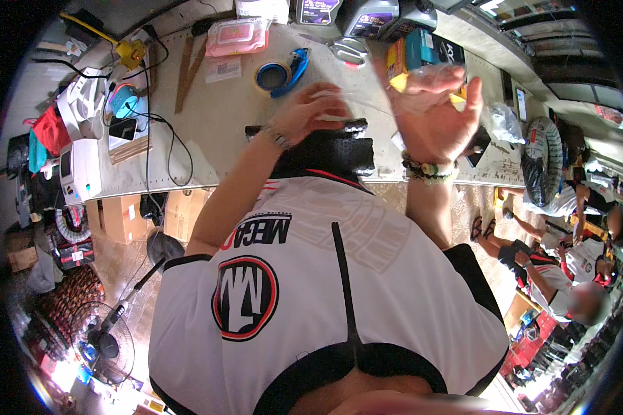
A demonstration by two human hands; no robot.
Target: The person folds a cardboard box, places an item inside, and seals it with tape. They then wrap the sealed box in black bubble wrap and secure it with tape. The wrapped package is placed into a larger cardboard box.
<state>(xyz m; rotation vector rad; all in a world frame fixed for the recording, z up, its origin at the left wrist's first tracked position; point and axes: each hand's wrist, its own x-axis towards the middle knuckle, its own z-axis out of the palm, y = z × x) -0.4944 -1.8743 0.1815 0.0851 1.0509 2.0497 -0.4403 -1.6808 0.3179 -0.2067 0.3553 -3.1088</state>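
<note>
A black bubble-wrapped package (333, 151) lies at the table's near edge, in front of my chest. My left hand (316, 111) is just above it, fingers curled and closed on one end of a thin, clear plastic strip (368, 104). The strip runs across to my right hand (436, 114), raised to the right of the package with its palm showing. Clear plastic lies across the right fingers, which bend around it while the thumb stands apart. Blur and glare hide its exact shape there. Neither hand visibly touches the package.
Beyond my hands lie a blue tape dispenser (298, 71), a tape roll (273, 76), scissors (348, 51) and a pink wipes pack (237, 37). Boxes (422, 55) stand behind my right hand. Cables (176, 138) cross the table's left side. Other people (554, 266) sit at far right.
</note>
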